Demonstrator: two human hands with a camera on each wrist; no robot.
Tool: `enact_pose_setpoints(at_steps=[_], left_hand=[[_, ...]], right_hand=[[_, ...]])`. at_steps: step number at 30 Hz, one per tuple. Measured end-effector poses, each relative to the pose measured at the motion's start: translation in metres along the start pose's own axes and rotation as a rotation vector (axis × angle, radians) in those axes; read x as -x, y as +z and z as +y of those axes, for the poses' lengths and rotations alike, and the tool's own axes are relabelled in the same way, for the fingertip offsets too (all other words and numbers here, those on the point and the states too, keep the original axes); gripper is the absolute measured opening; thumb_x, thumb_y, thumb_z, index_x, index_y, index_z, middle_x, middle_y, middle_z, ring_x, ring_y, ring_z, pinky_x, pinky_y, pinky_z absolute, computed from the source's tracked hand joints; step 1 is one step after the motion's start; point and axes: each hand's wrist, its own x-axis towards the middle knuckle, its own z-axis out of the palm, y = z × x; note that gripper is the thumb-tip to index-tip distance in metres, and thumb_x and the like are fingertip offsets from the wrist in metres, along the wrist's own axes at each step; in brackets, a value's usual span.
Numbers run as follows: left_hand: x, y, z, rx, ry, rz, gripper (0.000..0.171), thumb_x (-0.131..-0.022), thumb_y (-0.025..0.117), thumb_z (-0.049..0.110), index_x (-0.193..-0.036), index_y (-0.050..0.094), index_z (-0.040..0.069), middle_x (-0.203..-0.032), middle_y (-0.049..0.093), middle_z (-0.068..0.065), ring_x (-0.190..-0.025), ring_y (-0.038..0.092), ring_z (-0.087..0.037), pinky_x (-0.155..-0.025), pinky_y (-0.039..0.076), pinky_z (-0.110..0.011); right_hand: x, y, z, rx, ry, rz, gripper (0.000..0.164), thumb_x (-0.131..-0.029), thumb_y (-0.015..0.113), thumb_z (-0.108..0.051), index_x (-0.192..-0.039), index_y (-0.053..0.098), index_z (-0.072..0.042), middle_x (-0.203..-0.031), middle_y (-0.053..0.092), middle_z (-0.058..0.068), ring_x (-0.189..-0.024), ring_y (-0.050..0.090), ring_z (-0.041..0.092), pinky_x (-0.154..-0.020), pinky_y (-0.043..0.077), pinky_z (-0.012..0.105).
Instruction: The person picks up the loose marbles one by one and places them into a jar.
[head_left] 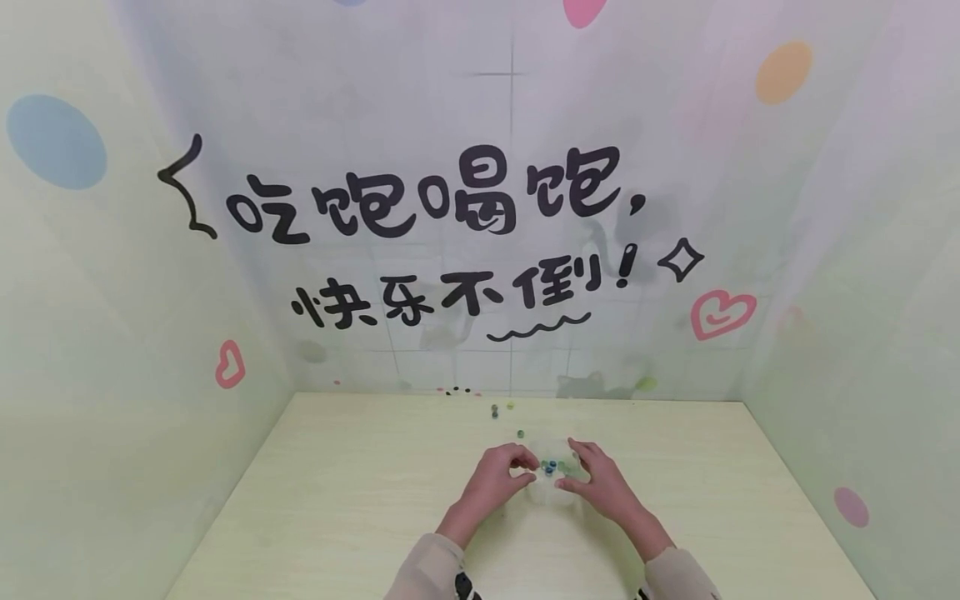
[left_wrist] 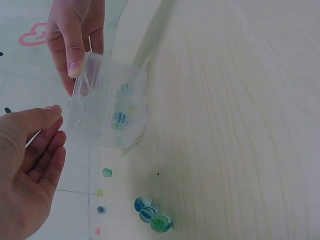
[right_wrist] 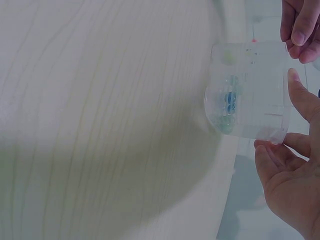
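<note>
A clear plastic cup (head_left: 551, 496), tilted in the wrist views, stands between the two hands. Blue and green marbles (right_wrist: 230, 102) lie gathered toward its bottom. My right hand (head_left: 600, 483) grips the cup from the right, thumb on one side of the rim and fingers on the other. On the opposite side, my left hand (head_left: 495, 479) has loosely bent fingers, its fingertips close beside the rim. No marble shows between them. In the left wrist view, a close cluster of blue and green marbles (left_wrist: 148, 214) lies on the table below the cup.
Further back on the pale wood table (head_left: 337, 483) lie a green marble (head_left: 521, 434), a yellowish marble (head_left: 511, 406) and darker marbles (head_left: 495, 411). A backdrop (head_left: 450, 100) with black lettering and coloured spots rises behind and on both sides.
</note>
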Motion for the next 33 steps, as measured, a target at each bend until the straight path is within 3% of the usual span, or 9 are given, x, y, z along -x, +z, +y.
enact_pose_setpoints(at_steps=[28, 33], left_hand=[[0.009, -0.012, -0.014, 0.011, -0.033, 0.03, 0.01, -0.09, 0.073, 0.012, -0.099, 0.072, 0.016, -0.098, 0.072, 0.003, -0.095, 0.066, -0.014, -0.088, 0.058, -0.034], [0.011, -0.013, -0.015, 0.025, -0.034, 0.032, 0.009, -0.09, 0.073, 0.011, -0.099, 0.072, 0.015, -0.098, 0.072, 0.001, -0.096, 0.067, -0.02, -0.089, 0.058, -0.038]], right_hand=[[0.002, -0.001, -0.002, 0.005, -0.006, 0.006, 0.075, -0.083, 0.08, -0.019, -0.142, 0.045, 0.01, -0.136, 0.053, 0.025, -0.128, 0.054, 0.045, -0.105, 0.049, 0.048], [0.002, -0.001, -0.001, 0.009, -0.027, 0.007, 0.075, -0.084, 0.08, -0.02, -0.142, 0.045, 0.01, -0.136, 0.053, 0.026, -0.127, 0.054, 0.046, -0.104, 0.049, 0.049]])
